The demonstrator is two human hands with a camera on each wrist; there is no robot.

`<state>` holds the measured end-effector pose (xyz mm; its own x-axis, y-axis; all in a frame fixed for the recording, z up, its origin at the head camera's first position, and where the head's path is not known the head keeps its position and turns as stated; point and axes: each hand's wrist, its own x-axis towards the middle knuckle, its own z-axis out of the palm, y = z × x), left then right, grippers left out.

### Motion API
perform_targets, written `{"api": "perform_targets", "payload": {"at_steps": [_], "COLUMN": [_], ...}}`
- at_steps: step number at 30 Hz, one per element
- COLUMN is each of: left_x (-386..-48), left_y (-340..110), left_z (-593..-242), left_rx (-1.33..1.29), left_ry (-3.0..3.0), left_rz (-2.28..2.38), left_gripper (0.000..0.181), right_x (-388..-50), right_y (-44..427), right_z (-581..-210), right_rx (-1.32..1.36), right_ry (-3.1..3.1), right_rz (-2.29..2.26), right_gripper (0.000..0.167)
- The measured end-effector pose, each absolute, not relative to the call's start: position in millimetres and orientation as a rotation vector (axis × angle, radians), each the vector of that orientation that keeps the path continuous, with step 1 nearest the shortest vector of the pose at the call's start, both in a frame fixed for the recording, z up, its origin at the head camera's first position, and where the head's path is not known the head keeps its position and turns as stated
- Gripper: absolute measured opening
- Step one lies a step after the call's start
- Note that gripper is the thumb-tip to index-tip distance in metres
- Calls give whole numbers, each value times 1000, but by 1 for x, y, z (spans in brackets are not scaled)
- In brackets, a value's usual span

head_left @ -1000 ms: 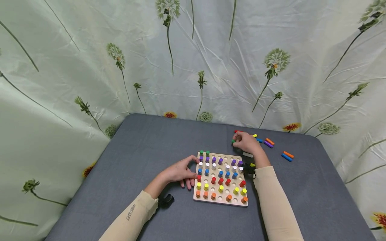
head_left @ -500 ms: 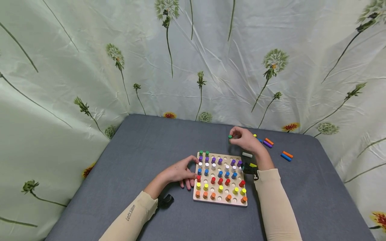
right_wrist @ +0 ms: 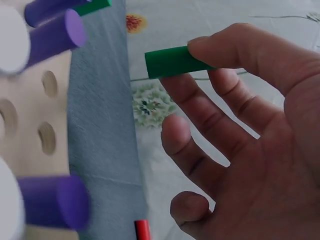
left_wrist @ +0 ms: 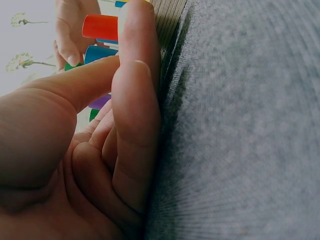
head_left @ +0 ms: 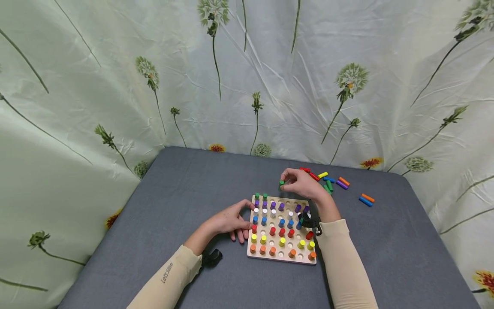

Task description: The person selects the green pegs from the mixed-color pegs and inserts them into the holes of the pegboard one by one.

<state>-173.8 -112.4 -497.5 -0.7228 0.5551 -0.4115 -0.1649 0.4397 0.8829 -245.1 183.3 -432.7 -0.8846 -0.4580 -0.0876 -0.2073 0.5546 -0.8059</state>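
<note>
A square wooden pegboard (head_left: 272, 243) lies on the table, with coloured pegs upright in rows and some bare holes. My left hand (head_left: 231, 218) holds its left edge, the thumb and index finger at the rim near the red and purple pegs. In the left wrist view, the fingers (left_wrist: 136, 110) lie low against the board's side. Beyond the board's far edge, my right hand (head_left: 302, 183) pinches a green peg (right_wrist: 172, 62) between thumb and fingers, above the table. Two green pegs (head_left: 257, 195) stand in the far left corner of the board.
Loose pegs lie on the table at the back right: red pegs (head_left: 314, 176), a yellow one (head_left: 323, 175), green ones (head_left: 329, 186) and a purple one (head_left: 341, 184). Farther right are an orange (head_left: 368, 198) and a blue peg (head_left: 365, 201). A patterned cloth (head_left: 231, 77) hangs behind the table (head_left: 200, 180).
My right hand has moved left and nearer the board's far edge with the green peg, uncovering loose pegs behind it. The left hand stays at the board's edge.
</note>
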Motion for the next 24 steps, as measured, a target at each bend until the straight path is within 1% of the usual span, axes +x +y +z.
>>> {"api": "perform_targets", "payload": {"at_steps": [7,24], "left_x": [-174,-174], "left_y": [-113,-112], "left_z": [-498,-498], "left_rx": [330,322], "left_ry": [2001,1993], "left_rz": [1332,1333], "left_gripper": [44,45], "right_x": [-243,-242], "right_y": [169,159], "right_z": [-438,-445], "right_rx": [-549,-496], "right_ry": [2452,2410], "right_rz": [-1171,-1037], "right_gripper": [12,11]}}
